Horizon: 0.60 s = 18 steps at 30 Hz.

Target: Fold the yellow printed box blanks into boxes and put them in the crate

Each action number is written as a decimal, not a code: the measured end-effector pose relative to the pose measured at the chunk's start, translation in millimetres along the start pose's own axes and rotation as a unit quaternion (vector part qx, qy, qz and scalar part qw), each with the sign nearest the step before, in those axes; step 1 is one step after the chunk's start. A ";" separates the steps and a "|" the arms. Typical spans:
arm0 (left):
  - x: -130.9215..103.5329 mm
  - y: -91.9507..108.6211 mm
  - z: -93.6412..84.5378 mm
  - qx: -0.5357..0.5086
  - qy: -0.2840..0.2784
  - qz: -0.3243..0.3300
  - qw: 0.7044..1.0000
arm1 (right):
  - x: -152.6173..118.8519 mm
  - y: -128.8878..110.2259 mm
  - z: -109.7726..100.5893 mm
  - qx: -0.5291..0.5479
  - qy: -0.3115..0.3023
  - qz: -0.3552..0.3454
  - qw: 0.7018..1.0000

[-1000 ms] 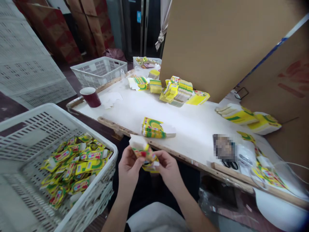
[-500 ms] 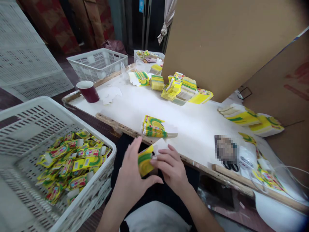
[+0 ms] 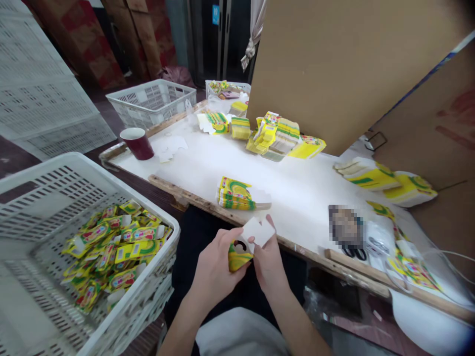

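Observation:
A small yellow and green carton (image 3: 238, 260) with raised white flaps is held over my lap, at the table's front edge. My left hand (image 3: 217, 259) wraps round its left side. At its right side my right hand (image 3: 267, 254) pinches a white flap between thumb and fingers. Just beyond the hands, a stack of flat yellow cartons (image 3: 236, 194) lies on the white table (image 3: 193, 163). Many folded cartons (image 3: 122, 242) fill part of the white basket (image 3: 126, 185) at the left.
A maroon cup (image 3: 138, 144) stands at the table's left end. More carton stacks (image 3: 284, 133) lie along a large cardboard sheet (image 3: 326, 64). Black scissors (image 3: 354, 252) and a clear plastic bag (image 3: 380, 241) are at the right. Another white basket (image 3: 152, 101) is behind.
My left hand has closed round the carton, after being spread wide beside it. My right hand has turned upward and now grips the flap. The carton has moved slightly right and its white flaps stand up.

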State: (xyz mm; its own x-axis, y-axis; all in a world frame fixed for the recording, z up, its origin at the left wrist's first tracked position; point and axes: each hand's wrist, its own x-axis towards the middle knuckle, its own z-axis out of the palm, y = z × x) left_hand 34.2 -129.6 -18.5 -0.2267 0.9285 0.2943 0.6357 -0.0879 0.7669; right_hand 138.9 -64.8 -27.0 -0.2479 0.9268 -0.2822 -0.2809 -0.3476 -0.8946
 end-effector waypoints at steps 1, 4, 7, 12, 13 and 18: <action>-0.2 0.0 1.9 0.001 0.002 0.003 1.000 | -1.7 -1.1 0.5 0.016 -0.013 0.010 1.000; 0.5 -1.0 6.6 0.014 -0.011 -0.007 1.000 | -4.1 -6.9 0.9 0.022 -0.140 0.087 0.986; 1.7 -3.7 7.4 0.020 -0.040 -0.014 0.999 | -1.6 -11.6 -1.4 -0.055 -0.207 0.064 0.975; -0.5 -14.0 8.1 -0.041 -0.080 -0.079 0.993 | -4.3 -9.0 -6.5 -0.219 -0.255 -0.071 0.939; -1.4 -16.9 9.5 -0.051 -0.083 -0.077 0.992 | -6.1 -7.2 -6.9 -0.258 -0.275 -0.101 0.921; -0.7 -27.8 12.3 -0.017 0.013 -0.079 0.997 | -1.7 0.9 -7.5 -0.325 -0.258 -0.174 0.893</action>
State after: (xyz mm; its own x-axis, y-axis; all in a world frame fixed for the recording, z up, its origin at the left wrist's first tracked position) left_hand 25.8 -123.4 -47.0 -0.3419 0.9220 0.1820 0.5643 0.0465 0.8243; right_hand 146.1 -65.6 -29.9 -0.6916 0.7153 0.0998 0.1318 0.2609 -0.9563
